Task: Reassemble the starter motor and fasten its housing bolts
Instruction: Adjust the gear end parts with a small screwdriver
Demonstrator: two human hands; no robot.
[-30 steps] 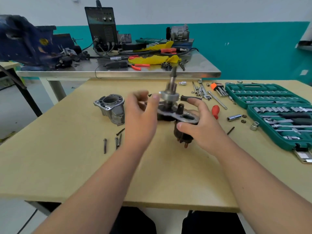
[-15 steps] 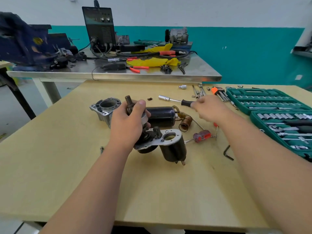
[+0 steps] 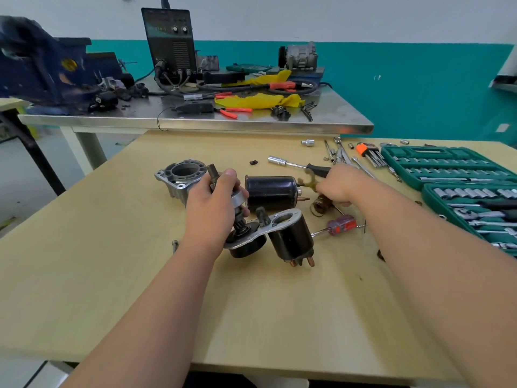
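The drive assembly is held only by its shaft, round which the fingers and thumb of the left hand are curled. The heavy solenoid hangs off to one side of that grip. If the grip is loosened, the assembly could swing or drop, and the copper terminals at its low end would likely be struck on the surface first.

A forked lever appears to be pinched in the curled fingers of the right hand, though the fingertips are hidden behind the knuckles. If it is fitted the wrong way round or missed on the pinion collar, the nose housing would probably not seat. A loose bolt lies near the left wrist and could be knocked off by the forearm.

The assembly sits at the middle of the surface, just in front of the motor body and beside the nose housing. The shaft's long axis is tilted, with the free tip pointing up, away and to the left, and the plate end down towards the person. The solenoid's axis runs from the plate down to the right, terminals lowest. The motor body lies on its side, axis left to right, studs pointing right.
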